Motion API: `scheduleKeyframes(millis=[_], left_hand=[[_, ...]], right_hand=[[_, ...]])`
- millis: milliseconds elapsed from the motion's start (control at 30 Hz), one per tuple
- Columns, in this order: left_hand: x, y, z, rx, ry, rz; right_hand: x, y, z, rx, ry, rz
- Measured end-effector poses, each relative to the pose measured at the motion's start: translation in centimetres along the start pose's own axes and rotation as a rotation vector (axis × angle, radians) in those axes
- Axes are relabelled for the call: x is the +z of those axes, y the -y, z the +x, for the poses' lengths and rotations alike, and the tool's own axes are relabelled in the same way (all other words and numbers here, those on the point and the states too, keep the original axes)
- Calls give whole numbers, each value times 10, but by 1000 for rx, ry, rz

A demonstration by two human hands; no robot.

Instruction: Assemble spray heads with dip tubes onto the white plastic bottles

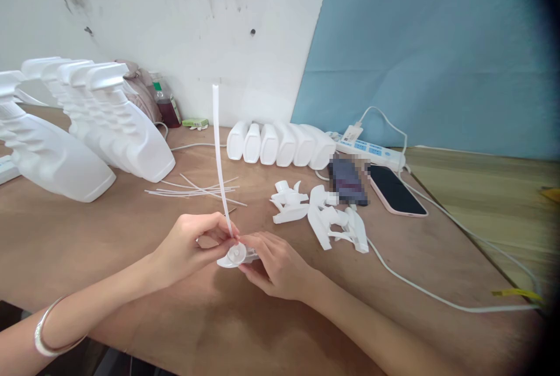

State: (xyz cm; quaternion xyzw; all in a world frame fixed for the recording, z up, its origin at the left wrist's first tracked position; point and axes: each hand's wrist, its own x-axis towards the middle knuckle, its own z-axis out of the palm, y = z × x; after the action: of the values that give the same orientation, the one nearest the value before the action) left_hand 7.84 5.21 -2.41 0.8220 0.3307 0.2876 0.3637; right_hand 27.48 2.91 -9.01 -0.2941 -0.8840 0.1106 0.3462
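Between finger and thumb, my left hand (199, 244) pinches the lower end of a thin white plastic tube (217, 148), which stands almost upright. My right hand (273, 262) grips a white trigger spray head (237, 254), its round collar turned toward me. The tube's lower end meets the spray head near my fingertips; whether it sits inside is hidden. Beyond my hands lie several loose white tubes (192, 191) on the brown table. Right of them rest several more trigger spray heads (291, 202), jumbled together.
White spray bottles with heads fitted (126, 125) stand at left. Several white bottles (286, 145) lie in a row at the back, bases toward me. A power strip (371, 151), a dark phone (349, 180), a pink-edged phone (397, 190) and a white cable (420, 294) occupy the right side.
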Motion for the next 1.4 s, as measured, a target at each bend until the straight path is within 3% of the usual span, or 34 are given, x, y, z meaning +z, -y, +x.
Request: scheduleKeyframes(millis=[233,833,1100,1400], left_hand=[[3,-1,-1,28,-46,90],[9,10,1,60,-27,95],[6,8,10,41,50,151],[13,26,-2,153,-20,130]], right_hand=[[0,0,0,11,10,9],[4,-3,0,26,-17,-13],[5,-3,0,22,-34,-43],[9,-4,-2,40,-18,-25]])
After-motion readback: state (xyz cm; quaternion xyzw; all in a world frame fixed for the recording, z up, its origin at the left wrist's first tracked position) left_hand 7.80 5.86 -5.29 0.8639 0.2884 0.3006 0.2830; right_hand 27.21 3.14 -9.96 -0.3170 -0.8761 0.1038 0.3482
